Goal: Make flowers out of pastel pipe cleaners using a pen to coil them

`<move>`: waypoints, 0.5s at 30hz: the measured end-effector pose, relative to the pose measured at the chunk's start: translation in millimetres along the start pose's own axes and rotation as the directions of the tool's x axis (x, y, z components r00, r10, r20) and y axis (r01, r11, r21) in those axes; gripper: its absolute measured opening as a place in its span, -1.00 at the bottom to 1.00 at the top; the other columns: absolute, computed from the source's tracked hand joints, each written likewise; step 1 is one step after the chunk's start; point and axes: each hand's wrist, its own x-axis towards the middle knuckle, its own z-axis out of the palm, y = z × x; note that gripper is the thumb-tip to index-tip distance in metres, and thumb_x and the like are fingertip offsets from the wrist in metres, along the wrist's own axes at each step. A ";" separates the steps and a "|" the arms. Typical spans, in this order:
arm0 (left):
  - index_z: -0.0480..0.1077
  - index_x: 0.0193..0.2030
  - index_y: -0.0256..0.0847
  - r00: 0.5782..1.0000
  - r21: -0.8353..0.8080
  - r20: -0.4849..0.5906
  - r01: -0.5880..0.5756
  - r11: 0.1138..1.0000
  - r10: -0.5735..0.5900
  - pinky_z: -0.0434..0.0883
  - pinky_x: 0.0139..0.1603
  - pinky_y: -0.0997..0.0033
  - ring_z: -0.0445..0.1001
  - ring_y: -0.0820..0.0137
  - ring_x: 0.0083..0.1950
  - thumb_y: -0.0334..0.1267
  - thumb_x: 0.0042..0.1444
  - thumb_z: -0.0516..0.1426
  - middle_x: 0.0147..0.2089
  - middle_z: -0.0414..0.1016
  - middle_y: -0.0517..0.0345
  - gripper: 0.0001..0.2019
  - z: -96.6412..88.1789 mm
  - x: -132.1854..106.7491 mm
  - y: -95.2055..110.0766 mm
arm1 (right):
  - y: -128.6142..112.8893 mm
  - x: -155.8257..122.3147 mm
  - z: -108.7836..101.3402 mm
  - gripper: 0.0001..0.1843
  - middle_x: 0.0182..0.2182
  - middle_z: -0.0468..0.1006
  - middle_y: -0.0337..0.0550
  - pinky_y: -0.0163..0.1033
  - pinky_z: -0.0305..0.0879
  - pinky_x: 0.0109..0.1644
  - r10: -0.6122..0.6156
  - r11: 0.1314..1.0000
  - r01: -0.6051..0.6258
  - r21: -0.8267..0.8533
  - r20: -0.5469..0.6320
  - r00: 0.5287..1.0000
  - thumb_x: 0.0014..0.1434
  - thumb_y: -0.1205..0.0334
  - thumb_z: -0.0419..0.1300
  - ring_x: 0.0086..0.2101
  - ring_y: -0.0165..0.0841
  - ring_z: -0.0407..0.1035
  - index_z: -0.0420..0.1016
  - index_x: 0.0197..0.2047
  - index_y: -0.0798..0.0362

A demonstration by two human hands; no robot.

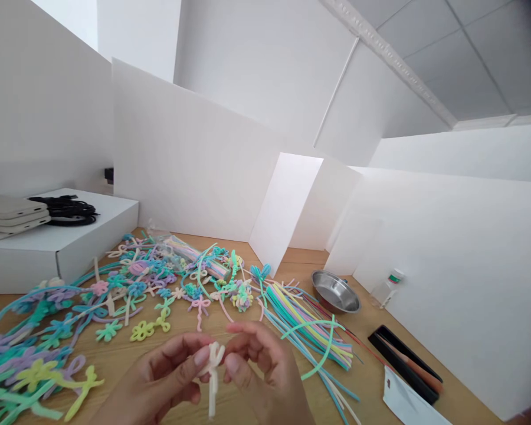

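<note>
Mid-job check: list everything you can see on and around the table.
cream pipe-cleaner bow: 1, cream, pinched between both hands
pipe-cleaner flowers and bows: many, pastel, heaped left and centre
loose pipe cleaners: many, pastel, bundled right of centre
clear plastic bag: 1, clear, behind the heap
steel bowl: 1, silver, back right
small bottle: 1, clear with green-and-white cap, by the right board
black tray: 1, black, right side, orange stick inside
white packet: 1, white, front right
flat cases: 3, beige, stacked on the white box
cable: 1 coil, black, beside the cases
white box: 1, white, back left
wooden table: 1, light brown, under everything
white boards: several, white, around the table
left hand: 1, holding the bow
right hand: 1, holding the bow
</note>
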 end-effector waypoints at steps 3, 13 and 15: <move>0.62 -0.35 -0.07 0.993 -0.211 -0.058 0.089 0.974 -0.103 0.51 -0.25 0.43 0.51 0.30 -0.23 -0.18 -0.26 0.42 -0.26 0.60 0.17 -0.75 -2.3 3.5 -3.6 | -8.1 2.1 -6.4 -0.80 -0.35 0.56 -0.16 -0.30 0.35 -0.25 -0.204 0.955 0.209 -0.209 0.046 0.978 0.16 0.30 0.20 -0.36 -0.36 0.44 0.53 -0.13 -0.06; 0.60 -0.34 -0.13 0.992 -0.370 -0.002 0.114 0.922 -0.124 0.43 -0.30 0.52 0.50 0.40 -0.33 -0.18 -0.26 0.42 -0.36 0.59 0.19 -0.73 6.5 3.2 -18.2 | -10.7 4.6 -4.2 -0.79 -0.37 0.63 -0.16 -0.37 0.39 -0.27 -0.435 0.728 0.520 -0.446 0.285 0.854 0.22 0.22 0.19 -0.38 -0.40 0.49 0.58 -0.09 -0.15; 0.60 -0.33 -0.14 0.994 -0.389 0.025 0.109 0.915 -0.108 0.43 -0.29 0.55 0.49 0.43 -0.34 -0.21 -0.21 0.41 -0.36 0.59 0.20 -0.76 7.9 1.4 -18.0 | -13.6 4.5 -6.4 -0.78 -0.33 0.65 -0.15 -0.36 0.40 -0.23 -0.372 0.767 0.479 -0.426 0.314 0.874 0.23 0.19 0.18 -0.33 -0.38 0.52 0.57 -0.08 -0.14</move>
